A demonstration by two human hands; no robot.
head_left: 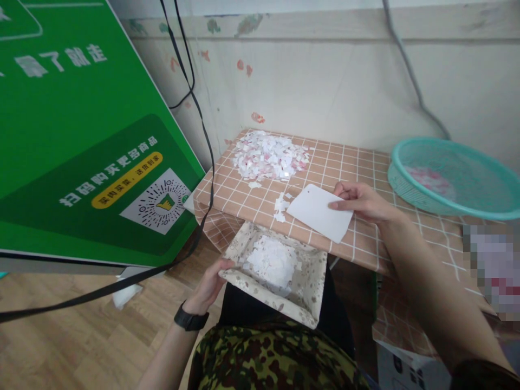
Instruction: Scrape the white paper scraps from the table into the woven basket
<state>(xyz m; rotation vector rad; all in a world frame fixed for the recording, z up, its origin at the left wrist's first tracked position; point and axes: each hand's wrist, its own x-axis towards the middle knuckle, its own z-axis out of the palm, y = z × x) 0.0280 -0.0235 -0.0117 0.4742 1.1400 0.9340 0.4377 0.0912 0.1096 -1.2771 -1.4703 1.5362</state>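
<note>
My left hand [212, 283] grips the left rim of a patterned fabric tray [311, 284], just below the table's front edge. A heap of small white paper scraps [273, 260] lies in the tray. My right hand [361, 201] pinches a flat white card [319, 210] with a small hole in one corner, holding it low over the table. By the card's left edge are a few loose scraps [280, 207] on the cloth. Farther back sits a larger pile of white and pinkish paper scraps [270, 154].
The table [341, 162] wears a brown checked cloth and stands against the wall. On its right is a turquoise mesh basket [406, 187] with pinkish scraps inside. A green sign [134, 124] leans at the left, with a black strap [205, 141] hanging before it.
</note>
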